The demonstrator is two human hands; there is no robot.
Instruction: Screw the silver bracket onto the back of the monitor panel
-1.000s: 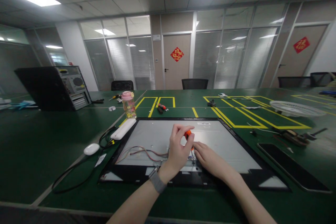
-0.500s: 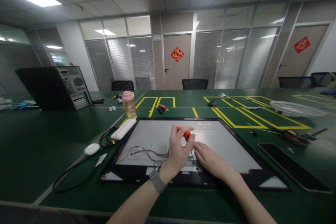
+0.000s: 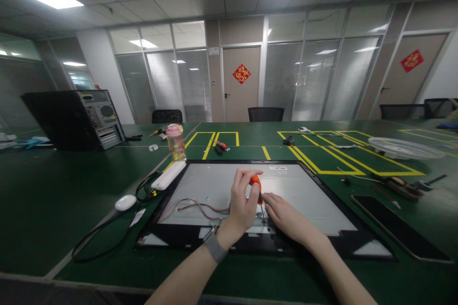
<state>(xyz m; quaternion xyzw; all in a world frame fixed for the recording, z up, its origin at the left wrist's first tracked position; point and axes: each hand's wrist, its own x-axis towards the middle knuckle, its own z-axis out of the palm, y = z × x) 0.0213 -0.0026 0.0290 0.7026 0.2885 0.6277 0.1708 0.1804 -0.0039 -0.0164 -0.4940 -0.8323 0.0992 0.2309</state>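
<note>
A screwdriver [image 3: 260, 197] with an orange and black handle stands nearly upright, its thin shaft pointing down at a small circuit board [image 3: 261, 212]. My left hand [image 3: 244, 198] has its thumb and fingers curled round the handle. Beside the lower handle, my right hand [image 3: 286, 214] lies low with its fingers stretched out; whether the fingertips touch the screwdriver or only the panel I cannot tell. Both hands are over a grey display panel [image 3: 304, 195] with a black frame, lying flat on the table. Thin wires [image 3: 200, 206] run left from the board, which my left hand partly covers.
Left of the panel are a white power bank-like bar [image 3: 169, 175], black cables [image 3: 86, 248] and a white oval case [image 3: 125, 203]. A pink-lidded bottle [image 3: 176, 143] and a computer case [image 3: 71, 119] stand behind. On the right lies a black phone-shaped slab [image 3: 397, 226].
My left thumb has drawn back across the screwdriver handle, and more of the handle shows. My right hand stays in nearly the same place.
</note>
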